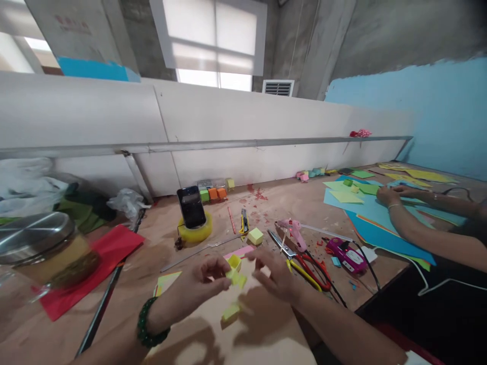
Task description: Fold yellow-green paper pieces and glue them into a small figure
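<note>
Green bracelet on its wrist, my left hand (207, 279) pinches a small yellow-green folded paper box (235, 262) whose flaps hang loose. Just right of the box, my right hand (274, 276) has its fingers curved and apart, with nothing visible in them. Below both hands, a separate yellow-green folded paper piece (230, 313) lies on the pale board (272, 337). A finished-looking yellow paper cube (255, 236) sits beyond my fingertips. Pink paper (239, 252) is partly hidden behind the box.
Scissors (300, 263), a pink glue gun (293, 232) and a purple power strip (347, 255) lie right. A phone (191, 207) leans on a tape roll (195, 230). A glass jar (49, 251) stands left. Another person's hands (390, 195) work at coloured paper.
</note>
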`<action>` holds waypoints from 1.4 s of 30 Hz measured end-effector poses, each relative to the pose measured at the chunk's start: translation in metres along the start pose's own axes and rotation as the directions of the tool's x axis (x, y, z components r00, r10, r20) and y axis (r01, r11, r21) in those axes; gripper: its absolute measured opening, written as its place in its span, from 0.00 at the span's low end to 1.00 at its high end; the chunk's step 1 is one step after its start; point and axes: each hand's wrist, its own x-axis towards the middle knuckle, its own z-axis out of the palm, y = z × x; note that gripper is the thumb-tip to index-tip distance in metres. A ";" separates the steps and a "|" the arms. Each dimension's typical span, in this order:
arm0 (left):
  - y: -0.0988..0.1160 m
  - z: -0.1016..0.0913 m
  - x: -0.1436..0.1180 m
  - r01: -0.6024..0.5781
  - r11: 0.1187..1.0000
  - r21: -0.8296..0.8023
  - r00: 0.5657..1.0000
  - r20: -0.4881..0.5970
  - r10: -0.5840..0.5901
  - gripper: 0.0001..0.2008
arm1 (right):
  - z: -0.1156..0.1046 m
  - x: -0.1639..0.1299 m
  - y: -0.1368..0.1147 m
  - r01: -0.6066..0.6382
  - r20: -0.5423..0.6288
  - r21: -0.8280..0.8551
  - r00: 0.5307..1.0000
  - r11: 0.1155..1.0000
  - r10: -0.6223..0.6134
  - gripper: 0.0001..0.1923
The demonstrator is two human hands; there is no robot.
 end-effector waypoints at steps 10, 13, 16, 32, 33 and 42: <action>0.011 -0.031 -0.003 -0.070 0.950 -0.304 0.997 -0.058 0.055 0.17 | -0.008 0.066 0.037 -0.420 0.221 -0.566 0.751 0.709 0.622 0.24; 0.016 -0.031 -0.008 -0.071 0.940 -0.334 0.997 0.014 0.080 0.18 | -0.007 0.080 0.047 -0.443 0.245 -0.592 0.697 0.673 0.674 0.17; 0.025 -0.036 -0.013 -0.106 0.934 -0.341 0.992 0.028 0.123 0.14 | -0.016 0.078 0.050 -0.468 0.232 -0.582 0.688 0.665 0.687 0.12; 0.031 -0.046 -0.017 -0.191 0.970 -0.153 0.979 -0.095 0.178 0.10 | -0.003 -0.020 -0.014 -0.553 0.360 0.155 0.804 0.819 0.474 0.18; 0.030 -0.045 -0.017 -0.195 0.974 -0.113 0.979 -0.082 0.186 0.10 | -0.003 -0.022 -0.014 -0.518 0.357 0.107 0.816 0.848 0.454 0.20; 0.004 -0.040 -0.009 -0.222 0.941 0.256 0.960 -0.111 0.257 0.09 | -0.061 -0.020 -0.005 -0.576 0.174 -0.300 0.751 0.760 0.637 0.11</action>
